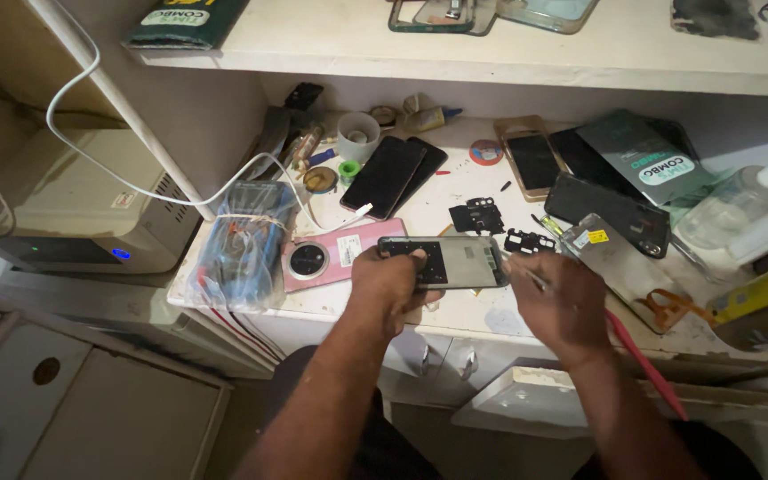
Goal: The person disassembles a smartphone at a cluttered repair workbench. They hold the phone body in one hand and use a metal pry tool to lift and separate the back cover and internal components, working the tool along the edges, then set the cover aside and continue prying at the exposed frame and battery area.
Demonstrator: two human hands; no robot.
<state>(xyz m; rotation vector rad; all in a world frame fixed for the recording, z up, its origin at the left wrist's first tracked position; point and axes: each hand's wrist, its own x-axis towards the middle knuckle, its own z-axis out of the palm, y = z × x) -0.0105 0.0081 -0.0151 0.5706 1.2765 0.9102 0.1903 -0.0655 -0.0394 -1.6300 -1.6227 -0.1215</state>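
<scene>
the opened smartphone [452,262] lay flat and slightly raised at the front edge of the table [473,311], back cover off, its dark inner plates and metal frame exposed. the left hand [390,284] was closed around its left end, thumb on top and fingers curled beneath. the right hand [555,304] was closed on a thin metal tool with a red handle [642,360], its tip touching the phone's right end. judged from its build, the phone was light and stiff but fragile inside, with small parts and thin connectors, and its smooth frame looked slippery. the safest hold seemed the outer edges, away from the open boards. a pink back cover [331,256] lay just beside it on the left, and small black parts [476,216] lay near behind.
</scene>
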